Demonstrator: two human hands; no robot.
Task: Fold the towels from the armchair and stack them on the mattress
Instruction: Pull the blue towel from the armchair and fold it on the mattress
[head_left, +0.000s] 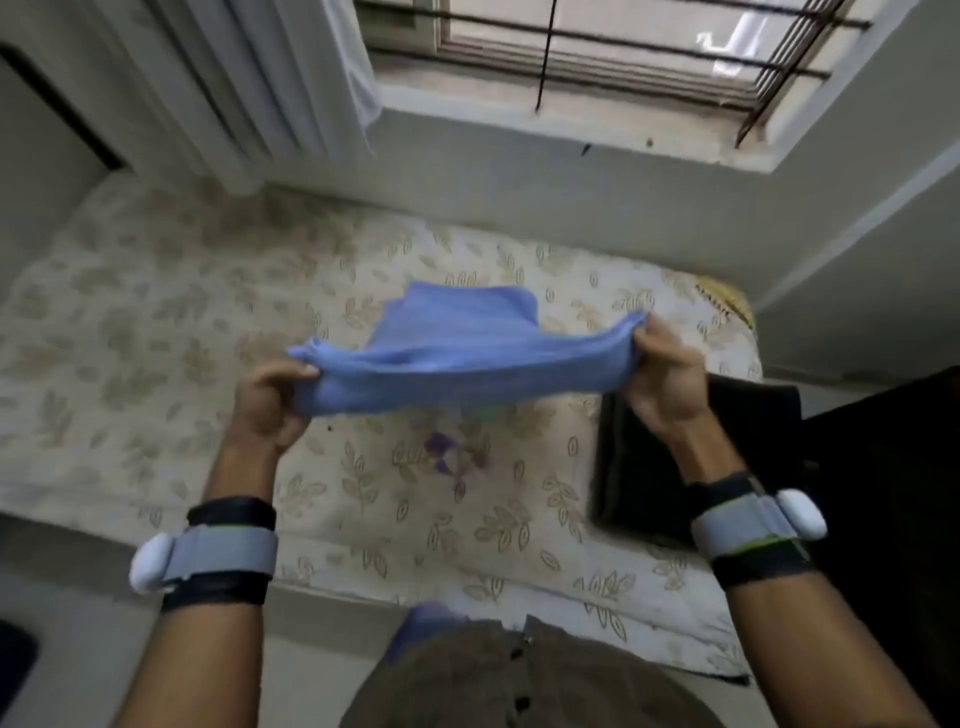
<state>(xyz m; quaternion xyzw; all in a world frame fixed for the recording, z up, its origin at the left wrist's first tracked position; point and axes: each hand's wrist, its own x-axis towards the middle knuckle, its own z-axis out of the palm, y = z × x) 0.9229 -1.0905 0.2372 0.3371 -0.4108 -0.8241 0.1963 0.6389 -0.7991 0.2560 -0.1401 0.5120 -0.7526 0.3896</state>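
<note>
A blue towel (457, 358) hangs stretched in the air above the leaf-patterned mattress (156, 322). My left hand (270, 400) grips its left end and my right hand (665, 384) grips its right end. The far part of the towel flaps up behind the stretched edge. A dark folded towel (644, 467) lies on the mattress at the right, partly hidden by my right forearm. Both wrists wear grey bands with white pods.
A wall with a barred window (623, 62) and a white curtain (260, 88) runs behind the mattress. A dark piece of furniture (893, 493) stands at the right edge. Small purple marks (447, 452) show on the mattress below the towel. Something blue (421, 634) shows near my waist.
</note>
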